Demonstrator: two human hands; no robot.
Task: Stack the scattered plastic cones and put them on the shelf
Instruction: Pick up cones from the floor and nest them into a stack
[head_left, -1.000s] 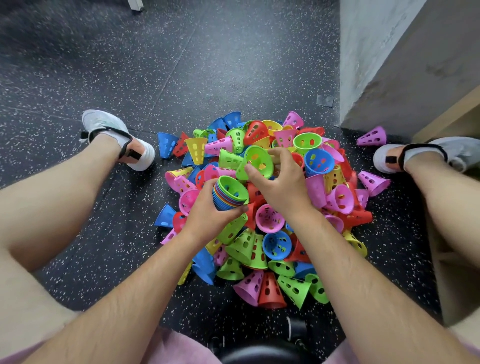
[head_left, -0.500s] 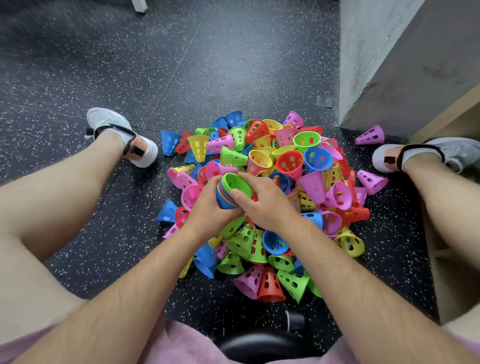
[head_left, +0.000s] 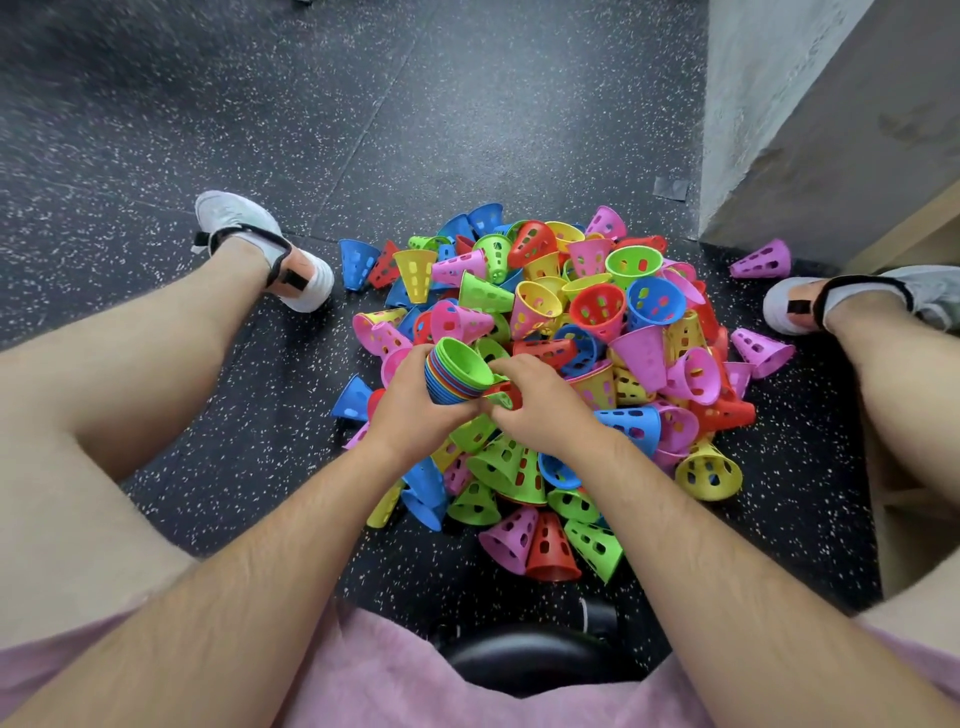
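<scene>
On the dark speckled floor (head_left: 467, 130), between the person's spread legs, lies a heap of perforated plastic cones (head_left: 597, 322) in green, yellow, red, blue, pink and purple, tumbled on their sides and mouths at every angle. At the near left edge of the heap, the left hand (head_left: 415, 415) grips a nested stack of cones (head_left: 457, 371), fingers and thumb wrapped round its side. The stack is held just above the pile, tilted with its open mouth facing up and to the right, a green cone innermost and coloured rims showing in bands below it. The right hand (head_left: 545, 410) is just beside it, touching the stack's right rim, with its fingers curled. A scrap of red and green plastic shows between thumb and fingers, but I cannot tell whether the hand actually holds anything.

A lone purple cone (head_left: 761, 260) lies apart at the far right, near the foot of a grey wall (head_left: 805, 104). A white shoe (head_left: 244, 228) sits to the left of the heap and a grey one (head_left: 779, 304) to the right.
</scene>
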